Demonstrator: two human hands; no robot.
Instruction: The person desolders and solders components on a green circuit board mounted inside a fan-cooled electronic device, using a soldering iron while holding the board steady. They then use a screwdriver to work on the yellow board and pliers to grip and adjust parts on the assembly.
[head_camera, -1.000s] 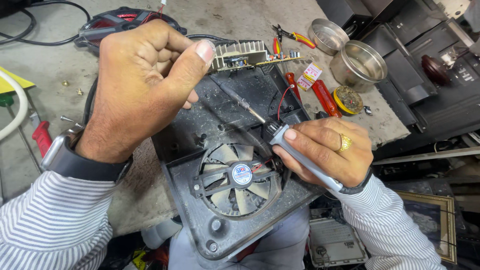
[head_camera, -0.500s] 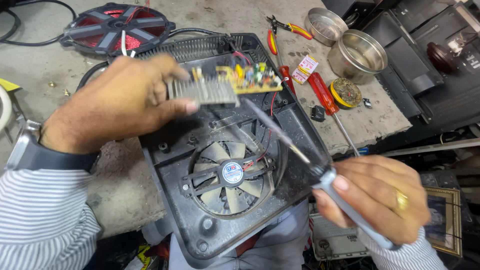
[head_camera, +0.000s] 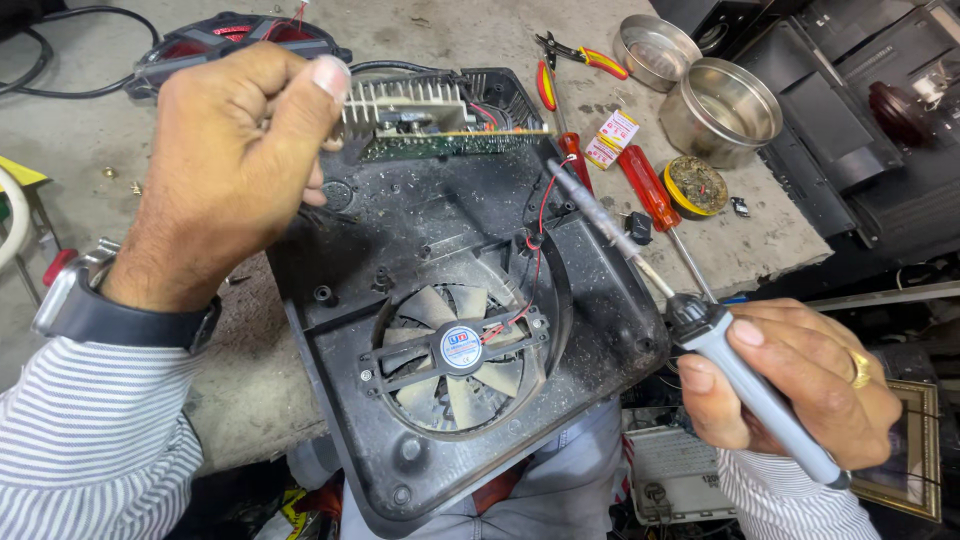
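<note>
Left hand (head_camera: 235, 165) closed on circuit board (head_camera: 450, 143) with finned heatsink (head_camera: 400, 103), held up edge-on above black housing (head_camera: 450, 330). Right hand (head_camera: 790, 385) wrapped round grey soldering iron (head_camera: 720, 350); tip up-left of hand, close to board's right end, contact unclear. Fan (head_camera: 458, 350) in housing, between hands. Red screwdrivers (head_camera: 650, 190) and two tins (head_camera: 720, 110) on table (head_camera: 110, 130), beyond right hand.

My left hand (head_camera: 235, 170) hides the near end of the circuit board (head_camera: 440, 140). The fan (head_camera: 460, 350) label is too small to read. The picture's bottom edge cuts off the casing (head_camera: 420, 260), and my right hand (head_camera: 790, 385) covers much of the iron (head_camera: 700, 330) handle.
</note>
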